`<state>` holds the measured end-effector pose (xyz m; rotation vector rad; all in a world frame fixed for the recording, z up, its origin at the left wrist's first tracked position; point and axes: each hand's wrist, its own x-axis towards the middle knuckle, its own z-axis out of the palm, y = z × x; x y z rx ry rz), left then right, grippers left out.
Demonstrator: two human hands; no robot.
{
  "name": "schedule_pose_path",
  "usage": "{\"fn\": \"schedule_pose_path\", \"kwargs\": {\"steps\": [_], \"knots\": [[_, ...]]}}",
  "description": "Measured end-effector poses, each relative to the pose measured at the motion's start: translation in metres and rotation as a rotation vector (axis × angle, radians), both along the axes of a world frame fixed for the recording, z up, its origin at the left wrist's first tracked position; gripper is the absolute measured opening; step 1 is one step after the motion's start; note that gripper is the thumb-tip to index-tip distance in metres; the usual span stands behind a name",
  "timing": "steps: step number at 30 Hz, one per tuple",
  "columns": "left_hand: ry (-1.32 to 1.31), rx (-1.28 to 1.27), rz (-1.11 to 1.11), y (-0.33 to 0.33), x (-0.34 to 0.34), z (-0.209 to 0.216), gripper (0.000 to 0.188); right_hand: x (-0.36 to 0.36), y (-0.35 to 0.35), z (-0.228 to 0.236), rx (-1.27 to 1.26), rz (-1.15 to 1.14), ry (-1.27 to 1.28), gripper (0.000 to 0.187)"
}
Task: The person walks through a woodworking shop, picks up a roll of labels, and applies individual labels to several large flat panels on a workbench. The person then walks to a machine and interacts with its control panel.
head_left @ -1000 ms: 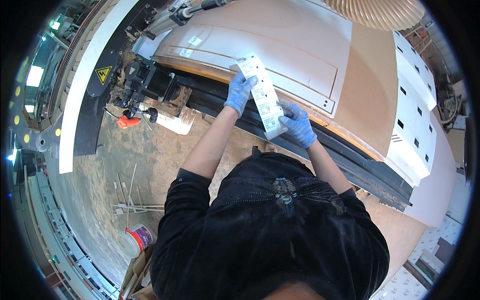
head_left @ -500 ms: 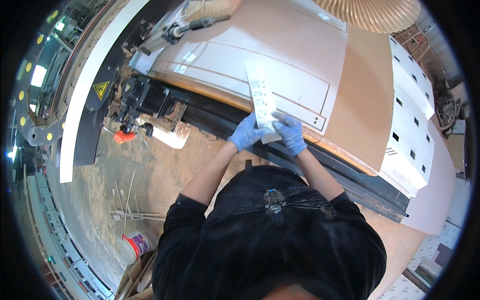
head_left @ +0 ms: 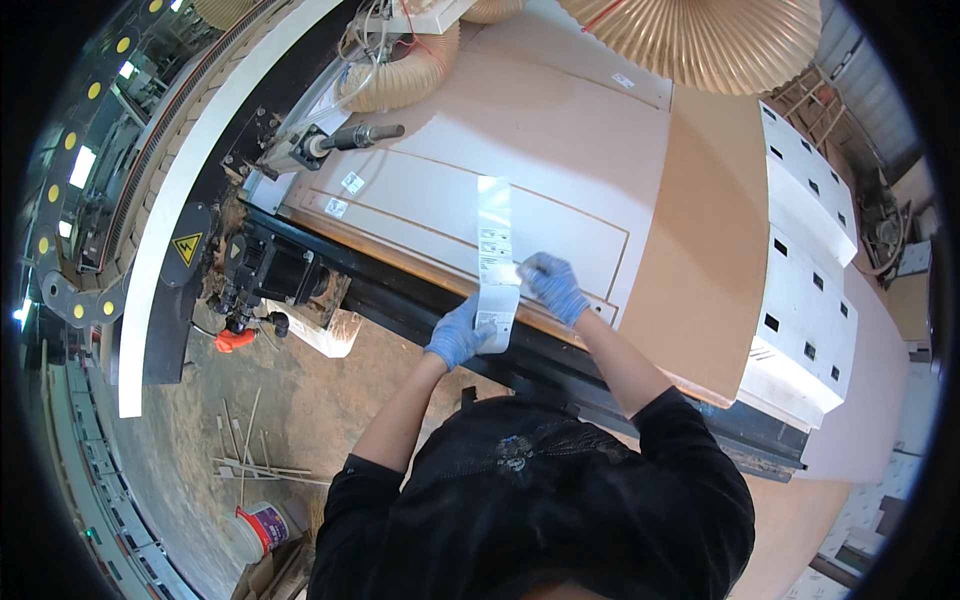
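A long white strip of printed labels stretches over the near edge of the machine table, with a blank stretch in its lower half. My left hand, in a blue glove, grips it near its lower end. My blue-gloved right hand is beside the strip's right edge, fingers bent into a pinch. A pale bit shows at those fingertips, too small to make out. Under the strip lies a white panel with grooves cut in rectangular outlines; two small labels are stuck at its left.
Ribbed beige hoses hang over the table's far side. A spindle-like tool juts in at the left. White panels with square black holes are stacked at right. A bucket and thin offcut strips are on the floor at left.
My right hand has come off the strip's face to its right side. My left hand has shifted down and left with the strip, which now hangs straighter. The whole view has shifted.
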<state>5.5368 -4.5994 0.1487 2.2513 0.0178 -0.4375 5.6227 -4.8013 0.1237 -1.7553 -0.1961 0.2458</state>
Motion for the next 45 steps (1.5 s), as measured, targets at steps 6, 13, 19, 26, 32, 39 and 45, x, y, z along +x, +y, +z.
{"fn": "schedule_pose_path", "kwargs": {"steps": [6, 13, 19, 26, 32, 39, 45], "knots": [[0.097, -0.34, 0.201, 0.007, 0.006, -0.042, 0.055, 0.18, -0.072, -0.019, -0.216, -0.479, -0.131, 0.023], [-0.048, -0.347, 0.336, 0.01, 0.019, -0.042, 0.057, 0.31, -0.125, -0.016, -1.214, -0.379, -0.292, 0.048], [-0.064, -0.487, 0.42, 0.021, 0.032, -0.022, 0.054, 0.346, -0.117, -0.027, -1.386, -0.427, -0.244, 0.078], [-0.097, -0.611, 0.52, 0.019, 0.038, 0.004, 0.06, 0.303, -0.101, -0.049, -1.439, -0.099, -0.388, 0.072], [-0.196, -0.786, 0.491, 0.007, 0.025, 0.006, 0.054, 0.166, -0.052, 0.006, 0.131, 0.455, 0.061, 0.038], [-0.343, -0.865, 0.485, 0.003, -0.005, -0.003, 0.051, -0.018, 0.049, 0.042, 0.285, 0.454, -0.079, 0.034], [-0.317, -1.069, 0.595, 0.05, -0.04, -0.008, 0.042, -0.055, 0.104, 0.046, 0.096, 0.454, -0.108, 0.03]]}}
